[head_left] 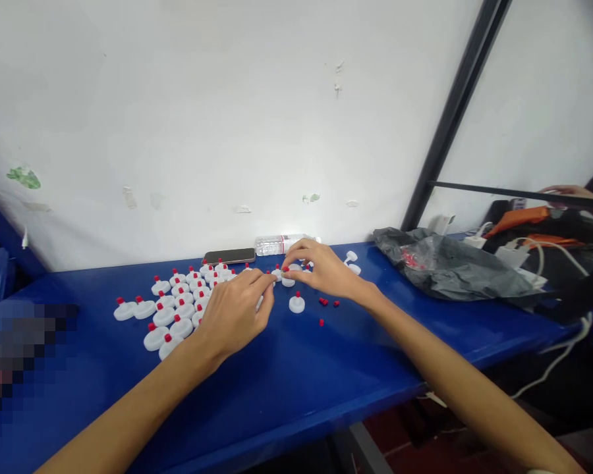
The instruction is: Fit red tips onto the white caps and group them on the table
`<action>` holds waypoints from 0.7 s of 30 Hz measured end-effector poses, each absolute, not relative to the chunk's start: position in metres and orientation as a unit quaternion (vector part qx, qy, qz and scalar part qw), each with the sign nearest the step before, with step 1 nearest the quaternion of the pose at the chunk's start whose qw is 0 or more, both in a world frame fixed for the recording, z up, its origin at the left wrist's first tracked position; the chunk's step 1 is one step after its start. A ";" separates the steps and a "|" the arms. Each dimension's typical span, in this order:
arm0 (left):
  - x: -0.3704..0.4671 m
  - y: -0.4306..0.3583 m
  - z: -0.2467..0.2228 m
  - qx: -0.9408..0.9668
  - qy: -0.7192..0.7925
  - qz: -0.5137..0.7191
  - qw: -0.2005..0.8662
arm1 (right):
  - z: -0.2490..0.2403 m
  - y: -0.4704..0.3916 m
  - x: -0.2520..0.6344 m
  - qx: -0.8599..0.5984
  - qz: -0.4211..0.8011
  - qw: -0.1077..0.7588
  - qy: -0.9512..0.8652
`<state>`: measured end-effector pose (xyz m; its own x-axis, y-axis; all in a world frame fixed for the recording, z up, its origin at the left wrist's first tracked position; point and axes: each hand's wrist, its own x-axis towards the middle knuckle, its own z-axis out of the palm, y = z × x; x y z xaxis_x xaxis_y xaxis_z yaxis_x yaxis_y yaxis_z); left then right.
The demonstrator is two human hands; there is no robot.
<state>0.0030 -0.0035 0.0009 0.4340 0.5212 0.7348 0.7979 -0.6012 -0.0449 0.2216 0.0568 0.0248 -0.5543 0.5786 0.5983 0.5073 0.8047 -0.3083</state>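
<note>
Near the middle of the table, my right hand (325, 268) pinches a round white lid with a red tip (288, 282) between thumb and forefinger. My left hand (241, 308) is just to its left, fingers curled and thumb drawn in; whatever lies between its fingertips is hidden. Many white lids with red tips (164, 316) stand in a close group left of and behind the left hand. One more red-tipped lid (297, 303) stands alone in front of the right hand. Several small loose red caps (323, 301) lie to its right.
A dark phone (229, 256) and a clear plastic bottle (269, 245) lie along the white wall. White pieces (351, 257) sit behind my right wrist. On the right are a grey plastic bag (464, 270), a clear bag of red pieces (418, 255), chargers and cables. A black post (445, 125) rises there.
</note>
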 end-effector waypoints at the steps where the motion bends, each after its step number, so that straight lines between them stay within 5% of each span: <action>1: 0.004 -0.004 0.000 -0.827 -0.400 -0.347 0.190 | 0.020 0.058 0.219 -0.311 0.037 0.354 -0.881; 10: 0.005 -0.002 -0.006 -0.850 -0.399 -0.310 0.146 | 0.002 0.059 0.206 -0.343 0.062 0.272 -0.897; 21: 0.008 -0.005 -0.008 -0.856 -0.391 -0.317 0.114 | 0.032 0.070 0.238 -0.455 -0.001 0.358 -0.816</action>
<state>0.0085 -0.0053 -0.0079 0.4926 0.5982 0.6320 0.7427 -0.6675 0.0529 0.2379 0.0696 0.0319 -0.3308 0.7410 0.5844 0.7421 0.5868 -0.3239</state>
